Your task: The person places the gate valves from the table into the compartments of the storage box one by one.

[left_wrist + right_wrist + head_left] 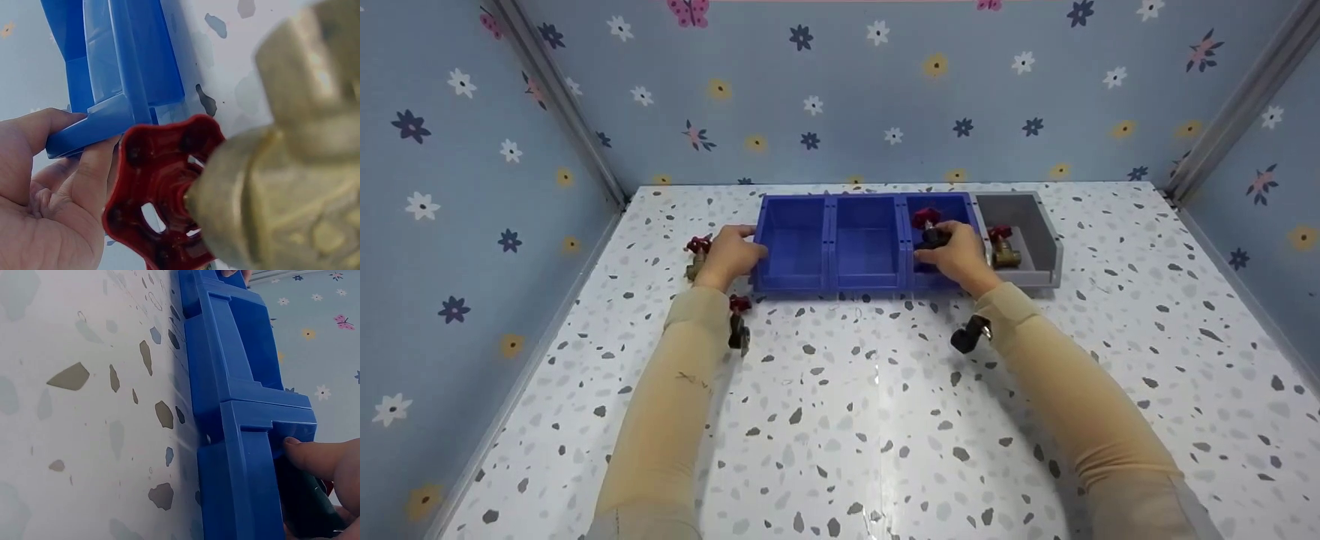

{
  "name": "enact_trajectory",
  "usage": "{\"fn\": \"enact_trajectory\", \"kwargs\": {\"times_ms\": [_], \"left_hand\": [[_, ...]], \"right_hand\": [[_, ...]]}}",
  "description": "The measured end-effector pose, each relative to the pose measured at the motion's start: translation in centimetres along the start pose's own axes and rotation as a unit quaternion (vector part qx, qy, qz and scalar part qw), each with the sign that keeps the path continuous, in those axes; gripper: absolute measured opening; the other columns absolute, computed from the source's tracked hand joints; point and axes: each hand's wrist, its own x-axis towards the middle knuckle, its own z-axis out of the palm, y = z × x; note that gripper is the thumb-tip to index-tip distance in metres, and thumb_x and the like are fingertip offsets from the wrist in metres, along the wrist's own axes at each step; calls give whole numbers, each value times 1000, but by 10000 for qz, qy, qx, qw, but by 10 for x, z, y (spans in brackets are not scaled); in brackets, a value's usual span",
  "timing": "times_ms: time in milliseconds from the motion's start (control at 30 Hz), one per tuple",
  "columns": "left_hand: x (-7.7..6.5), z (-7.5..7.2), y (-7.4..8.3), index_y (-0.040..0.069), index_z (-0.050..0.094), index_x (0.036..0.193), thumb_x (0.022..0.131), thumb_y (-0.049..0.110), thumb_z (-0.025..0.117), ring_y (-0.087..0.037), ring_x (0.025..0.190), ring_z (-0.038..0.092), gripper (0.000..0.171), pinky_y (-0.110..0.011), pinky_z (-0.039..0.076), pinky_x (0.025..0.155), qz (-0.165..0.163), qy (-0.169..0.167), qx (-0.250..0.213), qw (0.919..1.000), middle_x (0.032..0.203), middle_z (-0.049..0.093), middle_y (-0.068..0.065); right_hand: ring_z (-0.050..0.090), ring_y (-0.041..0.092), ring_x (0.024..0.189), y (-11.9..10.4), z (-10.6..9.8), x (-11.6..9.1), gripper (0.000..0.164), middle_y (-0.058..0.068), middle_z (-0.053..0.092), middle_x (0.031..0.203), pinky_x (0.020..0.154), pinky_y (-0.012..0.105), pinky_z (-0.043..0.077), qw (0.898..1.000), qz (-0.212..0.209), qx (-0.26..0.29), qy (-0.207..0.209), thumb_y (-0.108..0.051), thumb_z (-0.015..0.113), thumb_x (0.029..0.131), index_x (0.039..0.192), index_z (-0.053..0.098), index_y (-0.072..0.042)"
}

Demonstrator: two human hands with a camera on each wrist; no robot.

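My left hand grips the left side wall of the leftmost blue bin. In the left wrist view, its thumb and fingers lie on either side of the rim. My right hand reaches into the third blue bin, holding a dark-bodied valve with a red handwheel. In the right wrist view, the thumb lies along the dark body, its tip right at the bin's wall. The fingers beneath are mostly hidden.
Beside the third blue bin, a grey bin holds a brass valve with a red handwheel. The second blue bin stands between. Left of my left hand lies another brass valve; a red handwheel shows beside the wrist. A patterned wall rises behind.
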Motion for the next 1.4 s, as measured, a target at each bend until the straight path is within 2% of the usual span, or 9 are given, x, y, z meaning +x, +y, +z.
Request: {"fn": "enact_trajectory", "kwargs": {"times_ms": [367, 733, 1033, 1400], "left_hand": [[-3, 0, 2, 4, 44, 166, 105, 7, 56, -35, 145, 58, 62, -52, 53, 116, -17, -20, -27, 10000, 164, 53, -21], [-4, 0, -1, 2, 43, 166, 104, 8, 55, -38, 142, 61, 63, -52, 54, 115, 171, -16, 18, 9999, 161, 55, -24], [-1, 1, -2, 3, 42, 166, 105, 9, 56, -38, 143, 60, 63, -52, 54, 115, 109, -4, -21, 9999, 161, 55, -23], [1, 0, -4, 3, 43, 166, 104, 8, 56, -37, 140, 62, 63, -52, 55, 113, 118, 56, 83, 9999, 162, 55, -22]], "right_hand": [[45, 38, 155, 3, 3, 4, 74, 27, 49, 163, 130, 50, 37, 9999, 26, -96, -37, -16, 82, 98, 158, 46, 8], [53, 40, 145, 0, 3, 10, 70, 29, 55, 157, 125, 50, 44, 9988, 113, -427, -199, -15, 81, 98, 154, 49, 11], [49, 42, 150, 1, 3, 13, 67, 30, 51, 161, 128, 51, 40, 9966, 58, -767, -298, -16, 79, 100, 154, 49, 11], [48, 41, 151, -1, 4, 15, 63, 29, 51, 161, 128, 51, 40, 9954, 146, -875, -371, -12, 77, 100, 154, 51, 8]]}}
